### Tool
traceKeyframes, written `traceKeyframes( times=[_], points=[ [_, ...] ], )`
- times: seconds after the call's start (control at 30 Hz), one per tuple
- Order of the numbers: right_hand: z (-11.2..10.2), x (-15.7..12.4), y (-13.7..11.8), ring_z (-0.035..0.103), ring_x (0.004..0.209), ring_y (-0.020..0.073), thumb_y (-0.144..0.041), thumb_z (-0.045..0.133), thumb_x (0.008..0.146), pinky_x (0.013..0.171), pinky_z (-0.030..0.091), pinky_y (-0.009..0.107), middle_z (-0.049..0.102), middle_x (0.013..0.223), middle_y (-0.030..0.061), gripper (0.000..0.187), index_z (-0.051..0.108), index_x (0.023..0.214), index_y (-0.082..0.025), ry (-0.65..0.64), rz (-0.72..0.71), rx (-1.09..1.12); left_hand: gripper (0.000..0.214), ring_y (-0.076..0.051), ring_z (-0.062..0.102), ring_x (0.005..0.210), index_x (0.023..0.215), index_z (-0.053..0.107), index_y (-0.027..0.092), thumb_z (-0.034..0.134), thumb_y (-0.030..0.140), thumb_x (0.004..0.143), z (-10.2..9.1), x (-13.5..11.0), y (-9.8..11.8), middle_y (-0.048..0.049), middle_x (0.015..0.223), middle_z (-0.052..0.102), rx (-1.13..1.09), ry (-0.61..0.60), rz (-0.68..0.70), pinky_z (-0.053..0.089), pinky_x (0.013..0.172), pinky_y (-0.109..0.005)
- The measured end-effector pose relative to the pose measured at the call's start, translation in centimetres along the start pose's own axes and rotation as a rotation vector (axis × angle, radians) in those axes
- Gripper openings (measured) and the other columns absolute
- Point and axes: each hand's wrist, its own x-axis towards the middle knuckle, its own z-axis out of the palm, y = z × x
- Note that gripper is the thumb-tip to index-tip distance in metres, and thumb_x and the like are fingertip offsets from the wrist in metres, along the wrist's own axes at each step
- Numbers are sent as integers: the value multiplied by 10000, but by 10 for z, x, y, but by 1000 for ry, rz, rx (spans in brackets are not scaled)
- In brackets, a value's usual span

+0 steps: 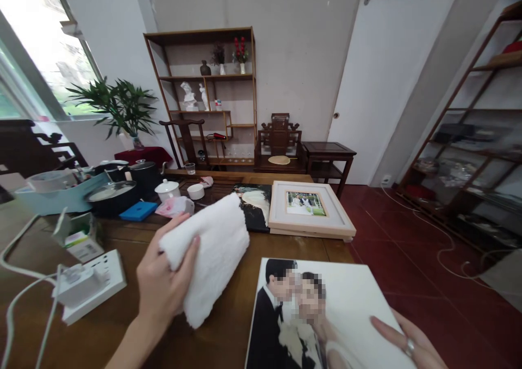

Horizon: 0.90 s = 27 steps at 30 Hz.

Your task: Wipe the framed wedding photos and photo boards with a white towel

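Note:
My left hand point(169, 274) grips a folded white cloth point(216, 249), thumb on its near face and fingers behind it, held up above the wooden table point(134, 274). At the lower right, my right hand point(408, 336) holds the edge of a photo panel point(346, 293), thumb on the front. A ring shows on one finger. The panel bears a picture of a couple in wedding clothes and is cut off by the bottom of the view. Cloth and panel are apart. Beyond them lie a framed photo point(312, 208) with a pale wood border and a dark photo print point(253, 208).
On the left stand a power strip point(95, 284) with white cables, a small open box point(79, 235), a blue box point(138, 210), a lidded pan point(112, 195) and a white teapot point(167, 190). Farther back are a shelf unit point(199, 31), chairs and a side table point(328, 150).

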Motion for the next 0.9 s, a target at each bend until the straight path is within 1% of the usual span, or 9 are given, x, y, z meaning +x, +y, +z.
traceKeyframes(
  times=[0.07,0.13,0.17,0.23,0.33,0.43,0.53,0.7,0.9],
  points=[
    [10,-1,-3,657,966,311,-436,700,632,798,534,335,703,1061,113,644,558,1196,-160,16,2,-8,265,-180,617,688,704,596,151,520,365,839,-13,5,-6,-42,778,625,137,39,-64,491,600,-283],
    [19,-1,-4,667,937,315,-434,708,618,785,537,345,710,1039,123,652,568,1187,-148,-22,9,-10,311,-159,577,548,612,577,150,544,374,826,-21,6,-11,-14,604,578,287,103,-28,431,469,-255],
    [23,0,-5,672,924,314,-438,705,622,777,538,352,713,1030,127,653,566,1189,-144,-48,7,-4,283,-166,589,562,633,593,143,552,349,823,-23,6,-13,-25,630,605,334,137,11,421,459,-251],
    [30,3,-4,682,895,306,-452,697,631,756,542,359,715,1019,131,645,564,1184,-148,-74,-13,2,166,-207,641,746,825,639,121,530,246,826,-23,1,-12,-83,911,675,350,151,102,462,527,-265],
    [40,8,-3,683,888,291,-454,693,646,753,540,357,704,1048,130,596,565,1149,-161,-103,-83,-39,364,-244,576,1056,1137,564,132,434,115,798,-12,-20,-3,-104,1308,496,246,-38,174,514,715,-298],
    [47,14,-1,673,911,275,-435,671,683,771,530,345,692,1071,121,521,558,1115,-167,-115,-171,-138,548,-200,508,1161,1295,443,175,351,69,765,7,-50,5,-59,1362,440,93,-300,121,500,853,-273],
    [51,19,1,654,952,272,-397,662,690,815,508,349,688,1073,121,483,555,1096,-160,-63,-270,-259,601,-170,466,1204,1341,376,177,309,41,760,25,-77,9,-48,1344,463,-35,-472,116,455,947,-276],
    [53,25,1,638,980,275,-395,617,702,851,479,359,688,1071,110,462,569,1101,-165,34,-365,-485,545,-191,375,1272,1300,404,114,297,-4,779,44,-102,10,-142,1364,419,-122,-599,297,417,996,-352],
    [53,20,-12,662,897,307,-486,559,744,746,487,366,723,965,98,404,612,1031,-206,-24,-364,-738,383,-262,307,1306,1000,614,141,326,5,787,54,-113,11,-183,1358,411,-54,-603,352,308,1016,-546]
  ],
)
